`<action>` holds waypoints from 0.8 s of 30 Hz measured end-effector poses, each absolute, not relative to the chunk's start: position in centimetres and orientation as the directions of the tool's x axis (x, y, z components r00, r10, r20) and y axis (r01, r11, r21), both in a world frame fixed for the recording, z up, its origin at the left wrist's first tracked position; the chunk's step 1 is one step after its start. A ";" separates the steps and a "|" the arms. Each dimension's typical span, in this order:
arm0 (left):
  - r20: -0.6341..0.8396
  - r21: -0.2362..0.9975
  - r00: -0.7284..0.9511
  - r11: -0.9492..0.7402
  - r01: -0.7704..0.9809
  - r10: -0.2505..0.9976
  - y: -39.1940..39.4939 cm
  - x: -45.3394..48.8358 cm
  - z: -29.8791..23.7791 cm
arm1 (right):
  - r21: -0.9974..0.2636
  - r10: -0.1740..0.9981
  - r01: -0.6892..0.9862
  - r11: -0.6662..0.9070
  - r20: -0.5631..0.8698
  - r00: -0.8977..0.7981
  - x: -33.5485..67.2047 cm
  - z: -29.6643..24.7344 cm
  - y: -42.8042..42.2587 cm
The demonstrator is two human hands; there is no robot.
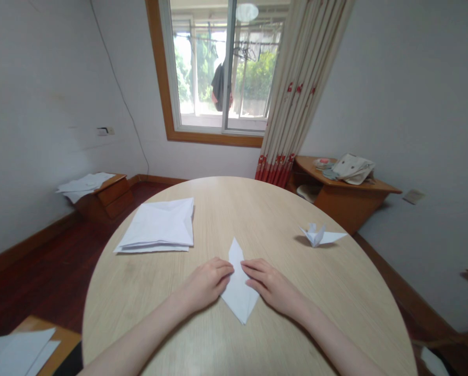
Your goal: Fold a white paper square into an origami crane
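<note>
A white folded paper (238, 300), shaped like a long diamond with points at top and bottom, lies on the round table in front of me. My left hand (208, 282) is at its left edge, fingers together and bent, fingertips and thumb on the paper. From the other side my right hand (271, 284) holds the right edge the same way. The fingers cover part of both edges. Farther right on the table stands a white origami crane (316, 236), apart from my hands.
A stack of white paper (159, 224) rests at the table's left. The pale wooden table (234, 198) has a rounded edge. Beyond it are a low cabinet with papers (85, 183), a corner desk with a cloth bag (353, 168), a curtain (296, 94) and a window. More sheets (18, 352) lie at lower left.
</note>
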State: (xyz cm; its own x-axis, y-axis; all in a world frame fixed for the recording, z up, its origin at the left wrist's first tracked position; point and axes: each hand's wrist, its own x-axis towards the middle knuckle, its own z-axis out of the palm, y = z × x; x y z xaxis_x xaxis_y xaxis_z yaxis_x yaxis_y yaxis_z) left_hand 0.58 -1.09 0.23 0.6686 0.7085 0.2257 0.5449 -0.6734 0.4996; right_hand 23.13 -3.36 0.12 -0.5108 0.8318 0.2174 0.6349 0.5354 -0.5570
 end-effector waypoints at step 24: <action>0.203 0.550 0.740 -0.700 0.455 0.641 -0.9 -0.2 1.5 | -0.640 0.839 0.623 0.450 0.064 -0.541 24.0 1.2 -3.5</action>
State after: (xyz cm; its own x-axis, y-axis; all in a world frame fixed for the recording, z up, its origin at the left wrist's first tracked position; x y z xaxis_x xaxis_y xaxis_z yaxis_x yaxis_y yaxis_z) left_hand -0.24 -0.92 1.50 0.7404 0.6407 0.2031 0.4550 -0.7002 0.5502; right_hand 23.98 -3.49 1.19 -0.5408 0.8387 0.0640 0.6230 0.4504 -0.6396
